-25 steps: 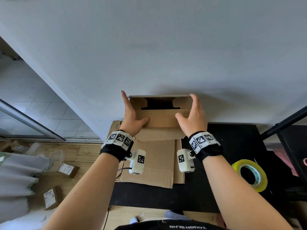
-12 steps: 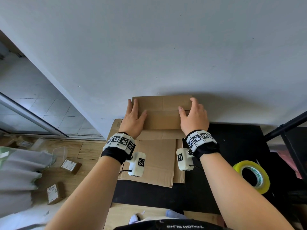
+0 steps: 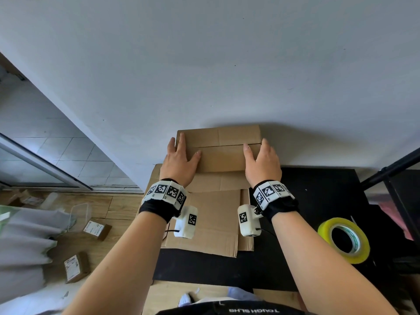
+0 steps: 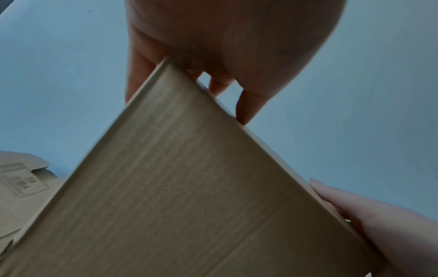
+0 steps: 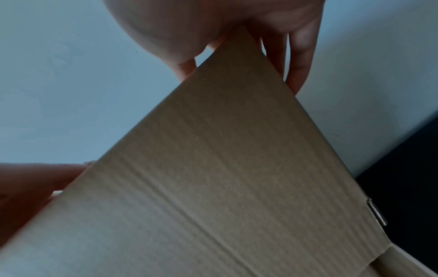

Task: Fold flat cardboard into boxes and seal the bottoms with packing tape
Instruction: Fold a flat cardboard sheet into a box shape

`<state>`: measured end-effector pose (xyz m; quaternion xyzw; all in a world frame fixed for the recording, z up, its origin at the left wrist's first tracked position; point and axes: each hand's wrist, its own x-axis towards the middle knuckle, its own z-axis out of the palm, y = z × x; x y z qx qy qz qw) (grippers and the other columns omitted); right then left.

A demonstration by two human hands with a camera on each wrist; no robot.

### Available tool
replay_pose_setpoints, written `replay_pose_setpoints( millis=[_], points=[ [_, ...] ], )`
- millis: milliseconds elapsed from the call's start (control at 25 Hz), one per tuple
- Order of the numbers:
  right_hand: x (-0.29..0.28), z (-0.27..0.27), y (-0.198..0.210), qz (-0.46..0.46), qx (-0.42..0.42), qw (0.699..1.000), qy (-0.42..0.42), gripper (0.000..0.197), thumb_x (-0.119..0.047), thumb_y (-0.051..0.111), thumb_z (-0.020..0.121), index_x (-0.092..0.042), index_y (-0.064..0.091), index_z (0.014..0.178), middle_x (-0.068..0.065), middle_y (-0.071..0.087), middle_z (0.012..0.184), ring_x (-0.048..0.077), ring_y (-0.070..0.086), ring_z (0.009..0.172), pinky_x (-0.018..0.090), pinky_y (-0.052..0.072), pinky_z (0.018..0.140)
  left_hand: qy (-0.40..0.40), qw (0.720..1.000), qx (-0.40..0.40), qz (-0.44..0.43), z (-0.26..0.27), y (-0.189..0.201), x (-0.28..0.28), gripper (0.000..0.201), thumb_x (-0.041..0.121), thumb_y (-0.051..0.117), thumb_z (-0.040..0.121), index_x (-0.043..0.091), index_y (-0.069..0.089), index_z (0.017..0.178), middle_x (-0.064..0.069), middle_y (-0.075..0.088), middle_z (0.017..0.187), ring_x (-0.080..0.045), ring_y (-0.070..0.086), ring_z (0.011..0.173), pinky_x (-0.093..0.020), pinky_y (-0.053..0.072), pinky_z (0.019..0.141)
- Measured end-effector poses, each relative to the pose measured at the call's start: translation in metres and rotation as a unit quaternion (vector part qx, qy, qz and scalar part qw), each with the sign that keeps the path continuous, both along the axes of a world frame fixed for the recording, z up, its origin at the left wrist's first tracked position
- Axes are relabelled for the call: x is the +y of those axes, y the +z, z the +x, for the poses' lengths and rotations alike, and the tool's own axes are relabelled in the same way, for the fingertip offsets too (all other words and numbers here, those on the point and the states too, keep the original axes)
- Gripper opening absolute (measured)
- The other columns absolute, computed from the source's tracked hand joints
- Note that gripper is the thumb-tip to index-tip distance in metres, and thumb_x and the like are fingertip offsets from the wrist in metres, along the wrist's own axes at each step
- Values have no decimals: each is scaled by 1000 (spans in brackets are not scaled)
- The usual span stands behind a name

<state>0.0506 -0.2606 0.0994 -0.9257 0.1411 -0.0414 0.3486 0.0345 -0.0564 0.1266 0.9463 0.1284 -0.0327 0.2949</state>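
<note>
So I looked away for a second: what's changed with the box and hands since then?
The box flaps, open a second ago with a dark gap showing, are now folded shut, meeting at a seam. The left hand and right hand moved from holding the flaps to pressing flat on the ends. The tape and flat cardboard stayed put.
</note>
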Motion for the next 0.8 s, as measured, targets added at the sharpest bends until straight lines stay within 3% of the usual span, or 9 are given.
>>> replay_pose_setpoints(
  millis=[240,360,480,600,720,800],
  points=[
    [-4,-3,6,23,-37,999,-14,60,-49,33,101,-15,28,150,9,42,147,29,40,133,40,39,98,-1,997,-71,28,9,12,-4,64,48,50,95,32,26,152,-3,5,164,-26,-2,150,-48,8,122],
    [-15,-4,10,31,-58,998,-16,59,-49,31,101,-15,28,150,8,39,149,27,39,134,39,38,101,-30,990,-130,38,7,18,-23,60,46,53,95,32,34,150,-2,12,163,-26,-5,151,-50,1,121],
    [-32,-8,12,31,-83,996,-26,58,-47,33,102,-13,31,148,9,41,147,28,40,132,39,36,103,-89,974,-206,2,1,29,-55,51,40,58,92,25,50,140,-4,36,154,-28,15,148,-48,15,120],
    [-58,-16,5,13,-86,995,-50,55,-45,37,101,-13,35,146,11,43,144,28,41,131,41,34,106,-147,947,-282,-42,-8,35,-93,41,33,61,87,18,64,125,0,62,127,-23,45,127,-35,37,106],
    [-99,-31,-13,-38,-39,994,-94,55,-42,45,97,-12,38,143,12,46,142,31,42,130,47,35,105,-196,950,-222,-100,-18,30,-137,29,26,63,89,21,66,118,8,67,110,-10,57,105,-24,44,88],
    [-129,-46,-32,-76,21,990,-119,57,-40,52,94,-12,39,142,12,46,142,31,41,132,48,32,107,-218,958,-142,-119,-23,15,-165,26,26,63,90,24,67,115,11,68,103,-6,60,96,-25,49,84]
  ],
)
